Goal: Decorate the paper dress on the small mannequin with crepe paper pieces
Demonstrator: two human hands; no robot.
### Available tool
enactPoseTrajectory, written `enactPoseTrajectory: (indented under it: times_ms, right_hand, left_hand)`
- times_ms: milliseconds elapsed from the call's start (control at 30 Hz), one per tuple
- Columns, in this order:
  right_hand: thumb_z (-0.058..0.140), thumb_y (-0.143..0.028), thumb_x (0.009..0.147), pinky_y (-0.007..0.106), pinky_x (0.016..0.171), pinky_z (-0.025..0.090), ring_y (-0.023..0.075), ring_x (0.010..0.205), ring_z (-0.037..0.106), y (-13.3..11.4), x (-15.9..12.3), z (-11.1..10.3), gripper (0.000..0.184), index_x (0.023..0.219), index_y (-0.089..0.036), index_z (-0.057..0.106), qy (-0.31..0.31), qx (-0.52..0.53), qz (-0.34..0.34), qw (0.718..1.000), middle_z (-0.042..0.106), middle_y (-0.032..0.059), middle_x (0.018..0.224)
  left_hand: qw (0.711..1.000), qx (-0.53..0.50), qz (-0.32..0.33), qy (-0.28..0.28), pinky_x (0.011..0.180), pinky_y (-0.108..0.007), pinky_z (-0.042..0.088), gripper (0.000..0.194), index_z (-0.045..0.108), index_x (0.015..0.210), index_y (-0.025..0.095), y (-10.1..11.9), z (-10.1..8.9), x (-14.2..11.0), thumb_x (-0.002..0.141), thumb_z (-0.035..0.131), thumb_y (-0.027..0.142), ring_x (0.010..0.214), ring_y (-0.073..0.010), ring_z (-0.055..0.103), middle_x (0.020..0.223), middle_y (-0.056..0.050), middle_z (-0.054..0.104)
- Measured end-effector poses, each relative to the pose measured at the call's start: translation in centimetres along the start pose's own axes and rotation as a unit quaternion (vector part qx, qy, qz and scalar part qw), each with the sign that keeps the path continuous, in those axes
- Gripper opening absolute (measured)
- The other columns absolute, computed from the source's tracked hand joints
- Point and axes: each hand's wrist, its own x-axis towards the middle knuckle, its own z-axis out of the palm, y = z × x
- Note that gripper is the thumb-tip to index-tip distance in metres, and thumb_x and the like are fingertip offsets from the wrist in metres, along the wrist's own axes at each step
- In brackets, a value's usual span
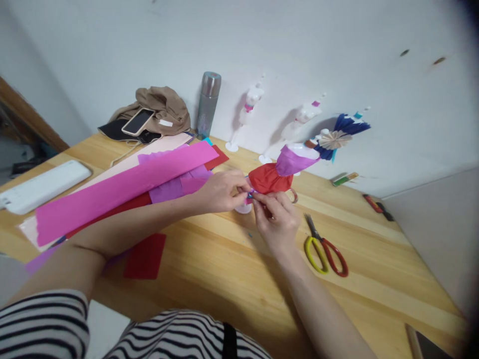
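A white mannequin figure [304, 149] leans over the wooden table [239, 269], dressed in a purple paper top [294, 160] and a red paper skirt [270, 179]. My left hand [220, 190] and my right hand [275, 217] meet at the skirt's hem, just above the figure's round white base [243, 208]. Both hands pinch a small purple paper piece [251, 193] between fingertips. A blue paper fan headpiece [342, 132] sits at the figure's top end.
Long pink and purple tissue sheets [123, 184] lie at left, with a red piece [145, 256] near the edge. Scissors [325, 248] lie right of my hands. Two bare mannequins [247, 112], a steel flask [208, 103], a phone [137, 121] on a bag and a white device [43, 185] stand behind.
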Motion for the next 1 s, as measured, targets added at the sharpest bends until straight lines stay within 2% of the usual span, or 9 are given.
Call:
enactPoseTrajectory:
  times_ms: [133, 267, 467, 733, 1000]
  right_hand:
    - [0.062, -0.012, 0.092, 0.026, 0.052, 0.044, 0.0140, 0.062, 0.058, 0.05, -0.02, -0.04, 0.013, 0.093, -0.020, 0.073, 0.002, 0.002, -0.007, 1.000, 0.060, 0.0023, 0.074]
    - [0.063, -0.011, 0.091, 0.027, 0.055, 0.046, 0.0144, 0.063, 0.060, -0.05, -0.01, -0.02, 0.014, 0.093, -0.020, 0.074, 0.007, 0.004, -0.010, 1.000, 0.061, 0.0024, 0.075]
    - [0.064, -0.011, 0.090, 0.026, 0.054, 0.047, 0.0142, 0.063, 0.061, -0.10, -0.05, 0.06, 0.013, 0.090, -0.020, 0.074, 0.007, 0.005, -0.013, 1.000, 0.062, 0.0022, 0.073]
    - [0.064, -0.007, 0.089, 0.026, 0.056, 0.051, 0.0145, 0.063, 0.064, -0.16, -0.20, 0.18, 0.015, 0.089, -0.018, 0.073, 0.022, -0.004, -0.032, 0.999, 0.066, 0.0037, 0.075]
    - [0.064, -0.007, 0.090, 0.026, 0.054, 0.051, 0.0147, 0.064, 0.064, -0.16, -0.22, 0.21, 0.015, 0.090, -0.020, 0.071, 0.034, -0.010, -0.044, 0.998, 0.066, 0.0036, 0.076]
  left_hand:
    - [0.998, -0.049, -0.030, -0.029, 0.061, -0.021, 0.039, 0.012, 0.070, 0.073, 0.015, 0.08, 0.11, 0.53, 0.080, 0.062, 0.010, 0.064, -0.0089, 0.054, 0.072, 0.001, 0.064]
    - [0.995, -0.081, -0.032, -0.043, 0.060, -0.020, 0.039, 0.012, 0.067, 0.068, 0.014, 0.07, 0.17, 0.91, 0.077, 0.062, 0.007, 0.063, -0.0081, 0.053, 0.070, 0.001, 0.065]
    - [0.995, -0.087, -0.041, -0.023, 0.057, -0.021, 0.035, 0.015, 0.063, 0.061, 0.014, 0.26, 0.35, 1.02, 0.074, 0.060, 0.007, 0.060, -0.0078, 0.048, 0.062, 0.003, 0.059]
    - [0.988, -0.114, -0.103, -0.005, 0.057, -0.022, 0.034, 0.014, 0.066, 0.061, 0.015, 0.45, 0.69, 0.84, 0.071, 0.062, 0.006, 0.059, -0.0084, 0.047, 0.059, 0.004, 0.056]
    - [0.972, -0.166, -0.169, -0.002, 0.062, -0.021, 0.042, 0.013, 0.071, 0.066, 0.014, 0.17, 0.66, 0.71, 0.075, 0.062, 0.011, 0.069, -0.0116, 0.060, 0.069, 0.000, 0.069]
